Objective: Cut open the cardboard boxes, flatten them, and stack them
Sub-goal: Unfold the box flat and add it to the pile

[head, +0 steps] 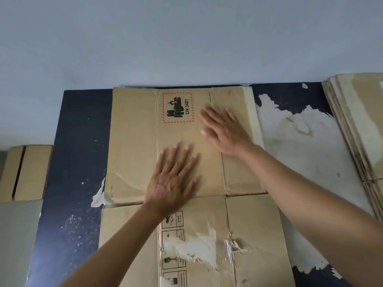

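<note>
Left hand (173, 181) and right hand (224, 131) pressed flat, fingers straight, on flattened cardboard box (134, 141); cardboard stack (356, 125) at right, brown carton (31, 172) at left; peeling dark-blue tabletop (76, 141), pale wall (186, 38).

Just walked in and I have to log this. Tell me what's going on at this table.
A person is flattening a cardboard box on a dark, peeling table. Both hands are open on it: the left hand presses near the middle fold, and the right hand, blurred, is farther up beside the UN 3481 label. A stack of flattened cardboard sits at the table's right edge.
</note>
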